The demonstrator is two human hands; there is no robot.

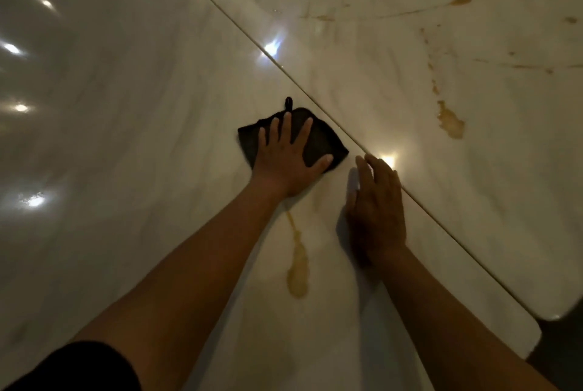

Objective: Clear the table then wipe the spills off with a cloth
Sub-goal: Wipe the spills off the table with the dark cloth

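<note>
Black sleeve (72, 368) covers the left upper arm at the bottom edge. Between the 2 forearms a tan spill (298, 267) streaks the marble table (126, 106). Left hand (288, 158) presses flat, fingers spread, on a black cloth (318, 141) beside the table's seam (315, 100). Right hand (377, 210) rests open, holding nothing. More tan spills (451, 120) mark the far slab.

A dark floor (558, 349) shows past the slab's corner.
</note>
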